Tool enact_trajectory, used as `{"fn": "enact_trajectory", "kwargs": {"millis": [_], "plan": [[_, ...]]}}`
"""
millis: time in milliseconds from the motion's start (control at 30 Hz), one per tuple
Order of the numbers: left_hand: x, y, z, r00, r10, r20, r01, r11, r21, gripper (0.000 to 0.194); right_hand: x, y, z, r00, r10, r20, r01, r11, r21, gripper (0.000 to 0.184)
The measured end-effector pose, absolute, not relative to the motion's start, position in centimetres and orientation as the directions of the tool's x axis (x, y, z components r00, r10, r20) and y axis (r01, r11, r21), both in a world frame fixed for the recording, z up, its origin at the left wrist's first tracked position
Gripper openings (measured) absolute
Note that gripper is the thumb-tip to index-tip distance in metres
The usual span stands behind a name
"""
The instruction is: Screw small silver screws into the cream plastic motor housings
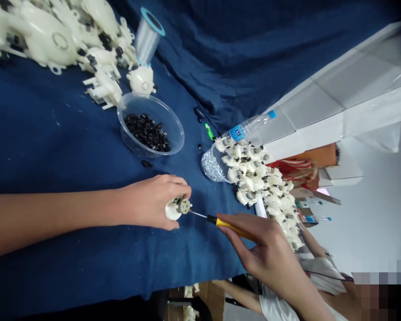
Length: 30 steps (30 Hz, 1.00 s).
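My left hand (pixel 153 200) is closed around a small cream plastic housing (pixel 172 210), whose round grey gear-like end (pixel 184 205) faces right. Fingers and thumb wrap its sides, so much of the housing is hidden. My right hand (pixel 263 245) grips a screwdriver (pixel 225 223) with a yellow and black handle. Its thin metal shaft points left, and the tip is at the edge of the grey end; I cannot tell whether it sits in a screw. Above my left hand stands a clear round bowl (pixel 177 133) of small black parts (pixel 147 133).
Cream plastic housings (pixel 50 35) pile up at the upper left, beside a wire spool (pixel 147 38). A tub of small silvery pieces (pixel 212 166), more housings (pixel 254 171) and a water bottle (pixel 249 127) are to the right. Another person's arm (pixel 239 296) shows at the lower right.
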State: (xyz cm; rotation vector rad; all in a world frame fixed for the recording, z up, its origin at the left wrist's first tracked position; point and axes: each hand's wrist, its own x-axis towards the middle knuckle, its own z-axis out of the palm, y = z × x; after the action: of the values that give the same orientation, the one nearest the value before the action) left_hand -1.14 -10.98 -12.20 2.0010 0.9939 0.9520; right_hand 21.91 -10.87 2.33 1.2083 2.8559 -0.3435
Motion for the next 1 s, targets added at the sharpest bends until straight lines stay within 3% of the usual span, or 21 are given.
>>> {"fn": "enact_trajectory", "kwargs": {"millis": [267, 433, 633, 800, 900, 1000], "plan": [[-1.2, -11.0, -12.2, 0.437, 0.854, 0.283, 0.344, -0.449, 0.825, 0.036, 21.4, -10.9, 2.5, -0.679, 0.718, -0.155, 0.734, 0.655, -0.179, 0.023], [-0.8, -11.3, -11.9, 0.447, 0.857, 0.255, 0.379, -0.44, 0.814, 0.034, 21.0, -10.4, 3.1, -0.714, 0.656, -0.245, 0.692, 0.716, -0.098, 0.022], [-0.3, -11.7, -11.4, 0.445, 0.87, 0.212, 0.436, -0.417, 0.797, 0.031, 19.6, -8.8, 4.4, -0.812, 0.42, -0.404, 0.441, 0.897, 0.046, 0.028], [-0.2, -11.7, -11.4, 0.448, 0.871, 0.2, 0.455, -0.415, 0.788, 0.031, 18.0, -7.9, 5.1, -0.828, 0.198, -0.524, 0.084, 0.969, 0.234, 0.014], [-0.1, -11.6, -11.5, 0.443, 0.872, 0.209, 0.456, -0.419, 0.785, 0.032, 17.5, -7.7, 5.2, -0.829, 0.062, -0.556, -0.104, 0.959, 0.262, 0.014], [0.0, -11.5, -11.8, 0.44, 0.869, 0.226, 0.448, -0.431, 0.783, 0.033, 17.6, -7.6, 5.1, -0.844, 0.006, -0.536, -0.157, 0.953, 0.258, 0.02]]}}
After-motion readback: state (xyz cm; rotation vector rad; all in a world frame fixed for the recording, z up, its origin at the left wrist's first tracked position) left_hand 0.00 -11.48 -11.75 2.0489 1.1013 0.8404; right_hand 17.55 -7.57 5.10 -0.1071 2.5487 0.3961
